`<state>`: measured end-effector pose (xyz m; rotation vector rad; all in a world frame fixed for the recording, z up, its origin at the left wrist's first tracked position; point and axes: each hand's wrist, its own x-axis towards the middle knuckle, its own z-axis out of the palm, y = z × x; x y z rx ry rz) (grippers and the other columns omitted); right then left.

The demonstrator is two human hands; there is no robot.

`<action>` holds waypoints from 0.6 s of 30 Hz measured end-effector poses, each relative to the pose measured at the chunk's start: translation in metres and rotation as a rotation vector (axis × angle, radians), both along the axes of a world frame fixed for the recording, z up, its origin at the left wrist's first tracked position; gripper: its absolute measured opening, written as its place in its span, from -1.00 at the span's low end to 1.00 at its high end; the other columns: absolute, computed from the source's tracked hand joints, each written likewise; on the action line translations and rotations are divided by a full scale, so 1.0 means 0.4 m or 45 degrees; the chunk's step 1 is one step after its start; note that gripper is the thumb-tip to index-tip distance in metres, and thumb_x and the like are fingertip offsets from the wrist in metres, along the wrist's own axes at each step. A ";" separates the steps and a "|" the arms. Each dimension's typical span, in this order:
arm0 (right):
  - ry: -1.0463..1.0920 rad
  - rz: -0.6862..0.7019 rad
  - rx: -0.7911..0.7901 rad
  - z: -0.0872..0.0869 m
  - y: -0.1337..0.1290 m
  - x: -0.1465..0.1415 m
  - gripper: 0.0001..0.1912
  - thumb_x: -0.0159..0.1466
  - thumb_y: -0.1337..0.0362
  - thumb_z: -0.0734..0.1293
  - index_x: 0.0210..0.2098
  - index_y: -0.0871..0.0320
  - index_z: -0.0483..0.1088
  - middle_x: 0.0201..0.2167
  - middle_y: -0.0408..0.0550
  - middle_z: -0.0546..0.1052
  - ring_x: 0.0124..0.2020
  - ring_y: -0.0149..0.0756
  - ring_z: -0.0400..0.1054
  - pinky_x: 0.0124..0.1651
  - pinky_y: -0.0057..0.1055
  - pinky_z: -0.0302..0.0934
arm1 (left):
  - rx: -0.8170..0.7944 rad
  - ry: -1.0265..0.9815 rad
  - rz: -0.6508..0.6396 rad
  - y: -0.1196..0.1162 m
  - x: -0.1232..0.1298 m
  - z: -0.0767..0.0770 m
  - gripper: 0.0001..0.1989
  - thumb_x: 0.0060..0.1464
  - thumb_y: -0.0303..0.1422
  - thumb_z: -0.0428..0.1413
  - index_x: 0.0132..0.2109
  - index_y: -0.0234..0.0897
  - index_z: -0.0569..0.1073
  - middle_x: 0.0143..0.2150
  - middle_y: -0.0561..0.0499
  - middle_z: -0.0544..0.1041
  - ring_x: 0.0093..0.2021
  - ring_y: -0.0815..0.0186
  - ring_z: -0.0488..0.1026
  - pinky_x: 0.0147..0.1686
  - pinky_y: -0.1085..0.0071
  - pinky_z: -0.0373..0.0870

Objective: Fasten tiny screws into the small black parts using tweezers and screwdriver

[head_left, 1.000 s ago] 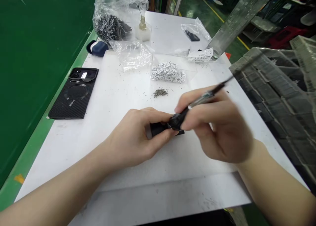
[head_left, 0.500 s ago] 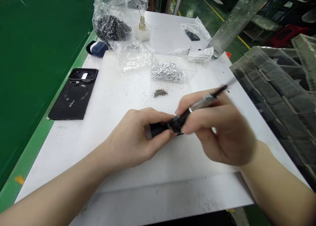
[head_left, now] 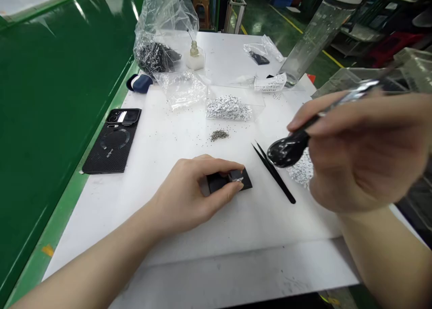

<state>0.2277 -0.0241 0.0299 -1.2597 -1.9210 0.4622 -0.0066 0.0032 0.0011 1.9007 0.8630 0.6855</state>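
Note:
My left hand (head_left: 194, 189) pinches a small dark block with a silvery edge (head_left: 236, 175) between thumb and fingertips. This piece rests on a flat black plate (head_left: 247, 181), partly covered by the fingers. To the right, my right hand (head_left: 364, 151) is raised, closed round a tool with a rounded glossy black end (head_left: 286, 152) and a silvery shaft; its exact kind is unclear. The black end points down-left, apart from the block. Black tweezers (head_left: 275, 176) lie between the hands. Small white pieces (head_left: 301, 170) lie partly hidden behind my right hand.
Beyond my hands are a heap of tiny metal parts (head_left: 219, 134) and a clear tray (head_left: 259, 101) of white pieces. A phone (head_left: 113, 142) lies left. Plastic bags (head_left: 158, 52), a small bottle (head_left: 194, 50) and a clear tube (head_left: 313, 38) stand farther back.
My right hand has lifted the tool away from the block, up and to the right, uncovering the tweezers and white pieces. My left hand keeps its pinch. The view has shifted slightly.

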 end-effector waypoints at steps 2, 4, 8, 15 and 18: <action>0.061 -0.092 0.099 0.001 0.009 0.020 -0.89 0.36 0.25 0.30 -0.14 -0.08 0.44 -0.25 -0.06 0.54 -0.27 -0.14 0.46 -0.23 -0.16 0.33 | 0.012 -0.072 0.031 -0.002 0.002 -0.001 -0.73 0.17 -0.39 0.26 0.03 -0.20 0.59 -0.07 0.02 0.69 -0.04 0.21 0.63 0.02 0.30 0.57; -0.024 -0.011 -0.068 0.002 0.022 0.038 -0.89 0.33 0.30 0.33 -0.20 -0.04 0.49 -0.39 -0.13 0.54 -0.41 -0.24 0.42 -0.37 -0.26 0.27 | 0.021 -0.141 0.058 -0.005 0.004 0.000 -0.83 0.14 -0.44 0.28 -0.10 -0.20 0.60 -0.13 0.03 0.70 -0.04 0.20 0.64 0.04 0.29 0.58; -0.289 0.301 -0.450 0.002 0.039 0.052 -0.88 0.24 0.35 0.35 -0.31 0.05 0.54 -0.46 -0.15 0.56 -0.44 -0.31 0.41 -0.32 -0.33 0.28 | 0.088 -0.189 0.082 -0.009 0.006 0.007 -0.89 0.12 -0.50 0.29 -0.27 -0.18 0.65 -0.12 0.01 0.70 -0.05 0.19 0.64 0.06 0.25 0.57; -0.389 0.416 -0.487 -0.011 0.050 0.039 -0.83 0.33 0.20 0.32 -0.24 0.08 0.56 -0.57 -0.19 0.49 -0.50 -0.37 0.34 -0.39 -0.41 0.20 | 0.158 -0.216 0.124 -0.011 0.007 0.009 -0.85 0.06 -0.52 0.31 -0.32 -0.14 0.66 -0.06 -0.03 0.67 -0.04 0.17 0.58 -0.01 0.22 0.54; -0.336 0.198 -0.387 -0.006 0.062 0.067 -0.72 0.39 0.10 0.26 -0.20 0.09 0.55 -0.57 -0.18 0.48 -0.51 -0.36 0.30 -0.35 -0.37 0.20 | 0.146 -0.297 0.220 -0.011 0.006 0.016 -0.85 0.05 -0.53 0.32 -0.31 -0.14 0.64 -0.18 -0.01 0.65 -0.14 0.22 0.58 -0.12 0.26 0.54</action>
